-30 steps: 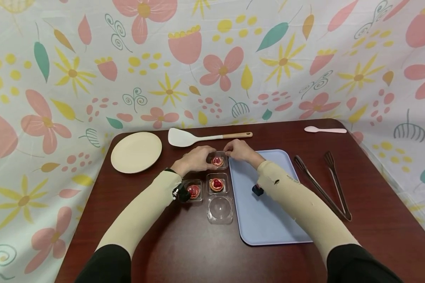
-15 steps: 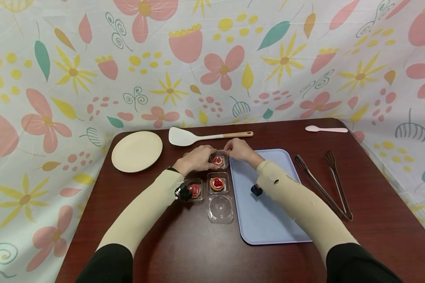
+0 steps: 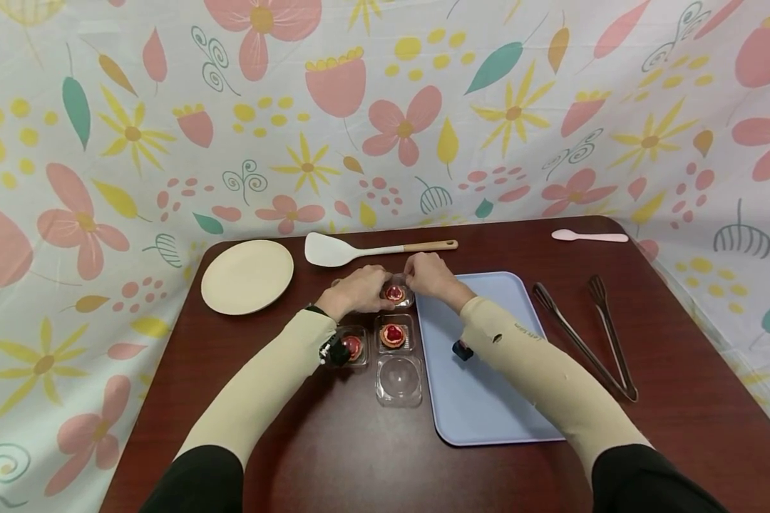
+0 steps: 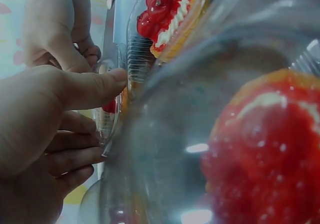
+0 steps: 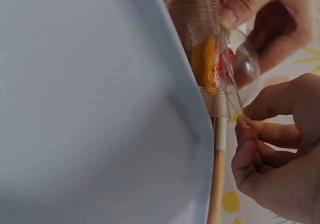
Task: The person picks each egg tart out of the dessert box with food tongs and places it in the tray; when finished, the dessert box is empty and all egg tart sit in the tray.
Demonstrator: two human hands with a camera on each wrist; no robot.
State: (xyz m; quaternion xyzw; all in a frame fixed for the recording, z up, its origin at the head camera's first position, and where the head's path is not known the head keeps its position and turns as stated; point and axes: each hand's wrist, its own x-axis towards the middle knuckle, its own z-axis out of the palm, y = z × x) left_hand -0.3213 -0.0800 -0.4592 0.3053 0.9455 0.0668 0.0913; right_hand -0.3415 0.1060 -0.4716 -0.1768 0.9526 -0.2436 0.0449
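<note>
A clear plastic tart box [image 3: 408, 296] with a red-topped tart [image 3: 394, 293] inside stands at the tray's upper left corner. My left hand [image 3: 361, 288] holds this box from the left, thumb on the near side and fingers on the far side. At its far right corner, my right hand [image 3: 428, 274] pinches the thin edge of the domed lid [image 5: 247, 66] between thumb and finger. Just nearer lies an open box holding a second tart [image 3: 393, 335], its clear lid [image 3: 399, 380] folded out flat. A third boxed tart [image 3: 351, 347] is partly hidden by my left wrist.
A blue tray [image 3: 481, 399] lies under my right forearm, right of the boxes. Beyond them is a white spatula [image 3: 334, 251] with a wooden handle. A cream plate [image 3: 247, 278] is at the left, tongs [image 3: 606, 342] at the right, a pink spoon [image 3: 590, 236] at the back.
My right hand and wrist have shifted very slightly, with the fingers still at the lid's corner. My left hand keeps its hold on the box.
</note>
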